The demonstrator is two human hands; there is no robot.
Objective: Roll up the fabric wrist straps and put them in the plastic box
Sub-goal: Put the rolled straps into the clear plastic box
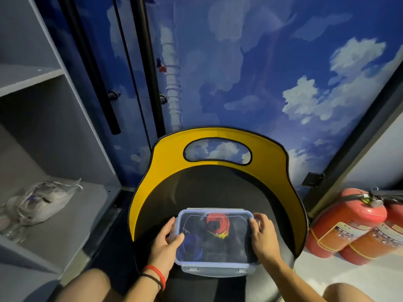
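Fingers of left hand (pixel 166 243) curled round plastic box (pixel 218 264) edge, thumb on lid (pixel 236 245), right hand (pixel 262 236) gripping opposite edge

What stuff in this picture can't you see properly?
All in the head view:
- The blue rolled strap in the plastic box: hazy through the lid, partly under the left hand thumb.
- The box's side latches: covered by the fingers of the left hand and right hand.
- The fire extinguisher labels: blurred, unreadable.
- The bag on the shelf: contents too blurry to tell.
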